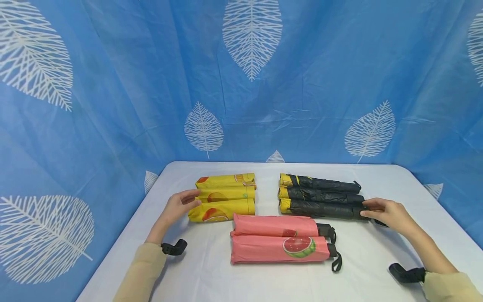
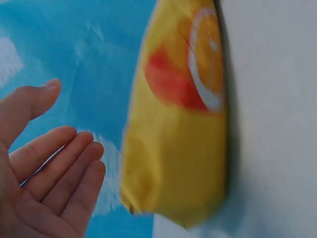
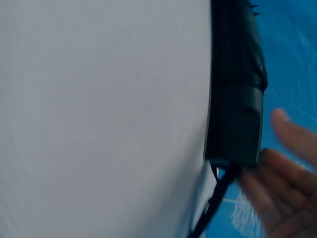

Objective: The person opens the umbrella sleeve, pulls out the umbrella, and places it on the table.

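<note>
My left hand (image 1: 180,208), palm up with extended fingers in the left wrist view, is beside the left ends of three stacked yellow umbrella covers printed with orange fruit. It stands a little apart from the nearest yellow cover (image 2: 178,148). Over on the right, my right hand (image 1: 388,214) has its fingertips right at the handle end of the nearest black umbrella (image 1: 320,209); its fingers (image 3: 287,178) are loosely extended. That umbrella's dark handle (image 3: 234,126) carries a hanging wrist strap (image 3: 218,201). Two more black umbrellas with yellow ends lie behind it.
Two pink watermelon-print umbrellas (image 1: 264,250) with black handles lie side by side in front, nearer me. Everything rests on a white-covered table (image 1: 203,272). Blue curtains (image 1: 302,84) with white leaf prints rise behind and at both sides.
</note>
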`<state>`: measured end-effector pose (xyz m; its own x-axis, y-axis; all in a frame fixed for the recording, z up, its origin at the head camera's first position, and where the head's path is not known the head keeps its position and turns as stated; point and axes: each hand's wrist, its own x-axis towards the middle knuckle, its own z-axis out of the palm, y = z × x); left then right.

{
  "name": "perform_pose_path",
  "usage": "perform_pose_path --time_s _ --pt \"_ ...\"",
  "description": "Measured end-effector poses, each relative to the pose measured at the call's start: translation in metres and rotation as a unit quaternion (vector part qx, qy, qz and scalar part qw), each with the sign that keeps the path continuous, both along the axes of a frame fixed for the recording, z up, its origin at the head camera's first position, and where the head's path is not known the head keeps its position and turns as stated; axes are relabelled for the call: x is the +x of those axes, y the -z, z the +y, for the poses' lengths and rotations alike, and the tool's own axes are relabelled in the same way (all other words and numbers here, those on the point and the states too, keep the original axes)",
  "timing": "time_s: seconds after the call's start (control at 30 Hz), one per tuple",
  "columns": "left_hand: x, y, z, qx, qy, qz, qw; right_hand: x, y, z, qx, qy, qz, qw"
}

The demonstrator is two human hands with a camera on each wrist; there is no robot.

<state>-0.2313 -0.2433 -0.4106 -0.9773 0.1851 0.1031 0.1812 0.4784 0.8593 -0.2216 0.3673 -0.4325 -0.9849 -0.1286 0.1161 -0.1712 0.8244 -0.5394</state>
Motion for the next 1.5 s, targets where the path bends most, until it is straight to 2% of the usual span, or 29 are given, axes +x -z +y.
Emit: perform_pose_path --time_s 0.1,0.2,0.33,0.43,0.5,0.57,0.67,0.83,1.03,1.17,1.27,1.4,1.5 --pt "0.007 -0.013 0.013 0.023 0.028 0.021 0.9991 0.002 -0.013 -0.006 -0.008 0.007 0.02 1.0" --pt "0.016 -0.026 0.03 0.042 0.063 0.035 0.9965 0.006 -0.028 -0.018 -0.026 -0.007 0.024 0.999" --pt "0.022 -0.029 0.052 0.053 0.123 0.022 0.9907 0.012 -0.039 -0.039 -0.089 -0.079 -0.019 0.993" --pt "0.025 -0.023 0.065 0.054 0.167 0.009 0.9844 0.016 -0.038 -0.055 -0.148 -0.127 -0.067 0.978" --pt "0.025 -0.019 0.072 0.05 0.182 0.003 0.982 0.017 -0.034 -0.063 -0.176 -0.15 -0.094 0.968" --pt "0.025 -0.014 0.077 0.056 0.193 -0.01 0.9796 0.018 -0.029 -0.07 -0.189 -0.169 -0.11 0.961" --pt "0.024 -0.008 0.081 0.064 0.208 -0.036 0.9754 0.018 -0.022 -0.076 -0.193 -0.184 -0.123 0.956" --pt "0.02 0.005 0.084 0.072 0.225 -0.056 0.9701 0.021 -0.013 -0.082 -0.183 -0.179 -0.131 0.958" --pt "0.011 0.032 0.083 0.028 0.218 -0.032 0.975 0.02 -0.004 -0.082 -0.165 -0.187 -0.132 0.959" --pt "0.01 0.038 0.084 -0.009 0.218 -0.02 0.9758 0.019 0.001 -0.082 -0.151 -0.195 -0.137 0.959" --pt "0.009 0.041 0.085 -0.024 0.23 -0.02 0.9726 0.019 0.005 -0.083 -0.146 -0.203 -0.136 0.959" --pt "0.008 0.043 0.087 -0.04 0.246 -0.027 0.9681 0.019 0.007 -0.084 -0.126 -0.212 -0.111 0.963" --pt "0.009 0.043 0.089 -0.055 0.246 -0.042 0.9668 0.018 0.007 -0.086 -0.099 -0.218 -0.085 0.967"
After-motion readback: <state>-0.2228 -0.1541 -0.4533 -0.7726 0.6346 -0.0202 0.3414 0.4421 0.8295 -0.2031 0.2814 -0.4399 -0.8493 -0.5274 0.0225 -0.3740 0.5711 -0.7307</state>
